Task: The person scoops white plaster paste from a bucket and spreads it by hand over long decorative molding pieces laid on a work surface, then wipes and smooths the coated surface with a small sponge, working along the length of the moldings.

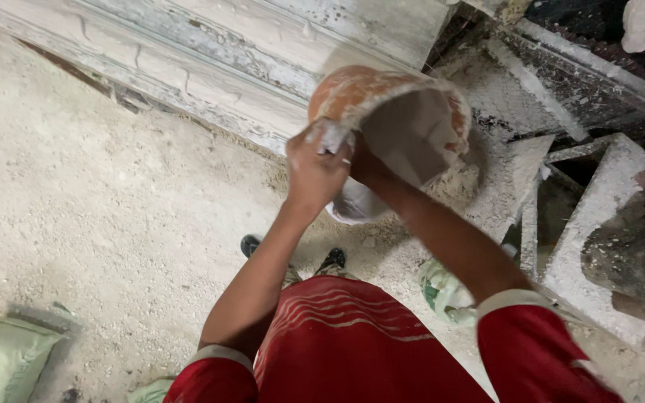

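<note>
While both arms reach forward from the red-sleeved shirt point(352, 343), the left hand point(316, 168) is clenched on the near rim of an orange bucket point(390, 112), its fingers curled over the plaster-caked edge. The bucket is held up in the air above the floor, tipped so that its mouth faces the camera and its white-coated inside shows. The right hand point(365, 166) is mostly hidden behind the left hand and the bucket's rim; it seems to press against the bucket from below, but I cannot tell how its fingers grip. A pale lump or rag point(354, 203) hangs just under the two hands. Below them lies the dusty white floor point(98, 194), with two dark shoes point(293, 254) near the person's body. A long plaster moulding point(210, 52) runs along the floor's far edge, white slabs point(599, 224) lie at the right, and a greenish sack point(1, 358) sits in the near left corner.
</note>
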